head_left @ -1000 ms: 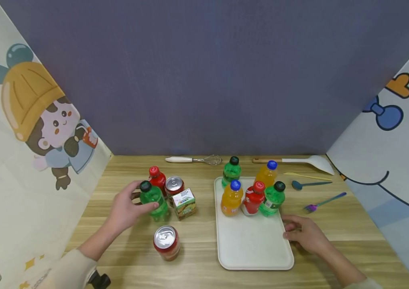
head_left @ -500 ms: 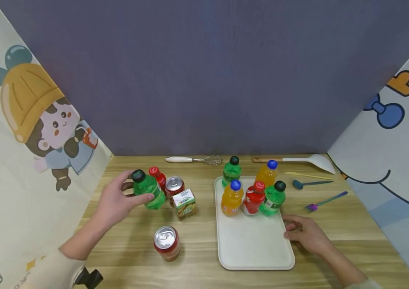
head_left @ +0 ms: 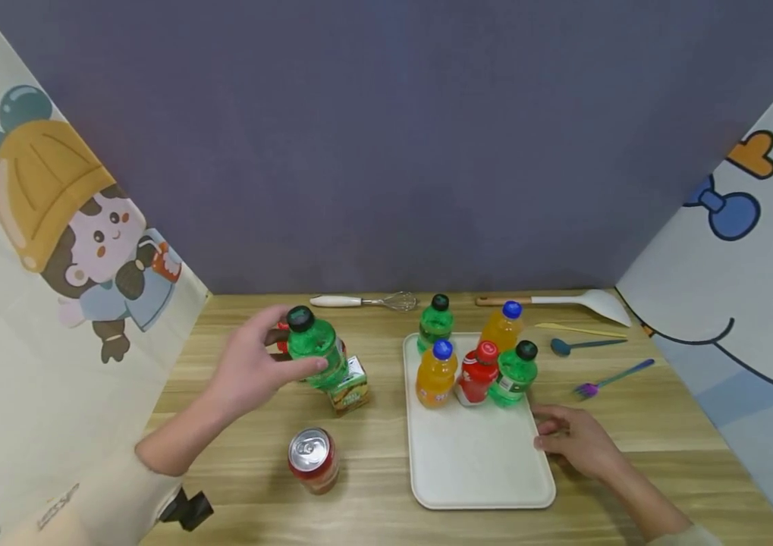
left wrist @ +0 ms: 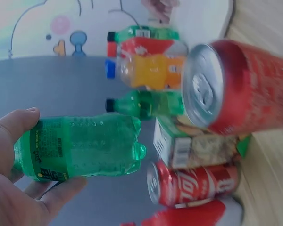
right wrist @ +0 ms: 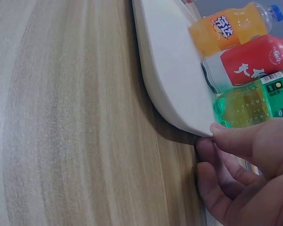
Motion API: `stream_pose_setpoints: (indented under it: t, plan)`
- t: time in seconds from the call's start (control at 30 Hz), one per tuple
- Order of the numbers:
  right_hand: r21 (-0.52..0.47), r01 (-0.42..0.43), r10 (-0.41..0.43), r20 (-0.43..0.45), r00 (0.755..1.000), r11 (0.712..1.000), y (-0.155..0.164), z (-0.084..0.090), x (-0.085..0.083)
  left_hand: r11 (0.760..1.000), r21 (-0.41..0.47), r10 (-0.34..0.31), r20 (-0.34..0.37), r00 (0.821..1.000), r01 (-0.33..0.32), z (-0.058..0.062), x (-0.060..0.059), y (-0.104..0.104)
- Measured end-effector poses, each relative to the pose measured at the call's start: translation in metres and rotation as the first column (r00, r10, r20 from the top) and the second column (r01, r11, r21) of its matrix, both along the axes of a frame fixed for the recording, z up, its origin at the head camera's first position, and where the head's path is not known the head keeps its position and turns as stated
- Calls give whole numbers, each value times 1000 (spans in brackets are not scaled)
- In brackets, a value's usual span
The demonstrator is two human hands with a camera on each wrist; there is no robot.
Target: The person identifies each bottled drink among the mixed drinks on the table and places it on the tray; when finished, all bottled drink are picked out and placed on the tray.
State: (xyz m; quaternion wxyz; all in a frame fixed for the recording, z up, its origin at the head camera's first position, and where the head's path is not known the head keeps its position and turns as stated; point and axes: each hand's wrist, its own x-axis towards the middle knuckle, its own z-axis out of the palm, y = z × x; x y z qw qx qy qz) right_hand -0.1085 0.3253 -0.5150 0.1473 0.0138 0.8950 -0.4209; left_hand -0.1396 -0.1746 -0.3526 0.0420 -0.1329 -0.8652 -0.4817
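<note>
Left hand (head_left: pixel 249 371) gripping green bottle (head_left: pixel 315 350), fingers curling around it, holding it raised above juice carton (head_left: pixel 350 387), left of tray (head_left: pixel 475 462). Right hand (head_left: pixel 577 444) pinching tray's right edge.

In the head view, the held green bottle (head_left: pixel 315 350) and the left hand (head_left: pixel 249 371) gripping it cover most of the red bottle (head_left: pixel 281 337) and the cola can (left wrist: pixel 193 184) behind the grip; the juice carton (head_left: pixel 350 387) below the grip is partly covered. In the left wrist view, the near red can (left wrist: pixel 240 87) is blurred and cut off by the right edge. In the right wrist view, the right hand (right wrist: pixel 247 176) is cut off at the lower right corner.
</note>
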Motion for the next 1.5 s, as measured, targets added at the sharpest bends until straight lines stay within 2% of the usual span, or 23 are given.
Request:
stream_pose_setpoints:
  t: [0.13,0.27,0.43,0.67,0.87,1.0,1.23,1.5]
  plan:
    - [5,-1,1,-11,1000,1000,-1,0,-1,999,-6,-37,7,999,37,6,-5,16]
    - [13,0,0,-10,1000,1000,-1,1,-1,995,31,-95,27,995,94,10,-11,35]
    - [22,-2,2,-10,1000,1000,-1,0,-3,985,40,-168,48,985,166,9,-17,59]
    - [29,-9,10,-25,1000,1000,-1,1,-5,967,-72,-243,21,970,244,-1,-21,97]
    - [36,4,-3,-21,1000,999,-3,4,-3,929,-92,-353,71,933,359,-15,-17,132]
    - [37,5,-4,-24,1000,999,-4,3,-1,892,-154,-412,106,905,425,-23,-14,151]
    - [37,11,-9,-38,999,999,-4,4,0,831,-248,-492,89,866,498,-31,-9,183]
    - [44,-7,9,-60,998,999,-2,1,0,806,-282,-519,84,850,520,-40,-5,205]
